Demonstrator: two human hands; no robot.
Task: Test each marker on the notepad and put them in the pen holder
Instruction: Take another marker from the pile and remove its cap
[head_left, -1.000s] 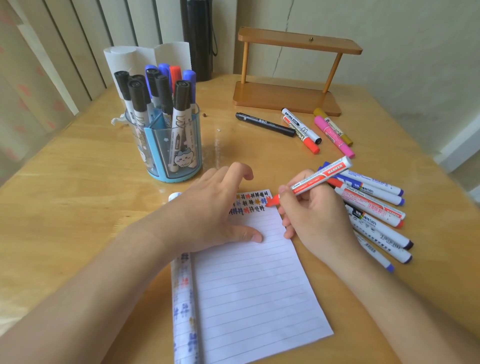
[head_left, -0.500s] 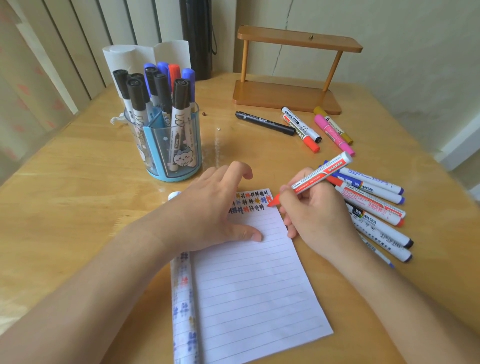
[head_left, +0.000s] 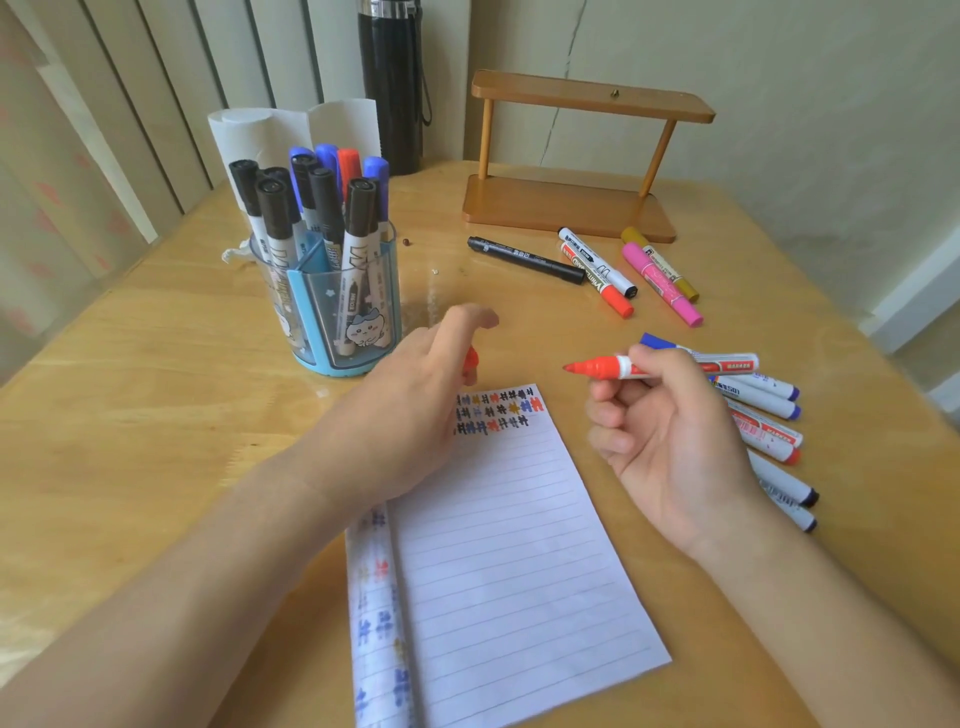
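Note:
My right hand (head_left: 670, 436) grips an uncapped red marker (head_left: 613, 367), held level above the table with its tip pointing left. My left hand (head_left: 415, 405) is raised over the top left corner of the lined notepad (head_left: 509, 545) and holds the marker's red cap (head_left: 470, 360) in its fingers. Rows of coloured test marks fill the notepad's top. The clear blue pen holder (head_left: 332, 312) stands to the left behind my left hand, with several black, blue and red markers in it.
Several capped markers lie in a pile (head_left: 769, 415) under and right of my right hand. More markers (head_left: 597, 270), black, red, pink and yellow, lie near a wooden stand (head_left: 571, 202). A black bottle (head_left: 392, 88) and a paper roll (head_left: 249, 135) stand at the back.
My right hand lifted the red marker off the notepad and swung it level. My left hand left the page and rose with the red cap in its fingers.

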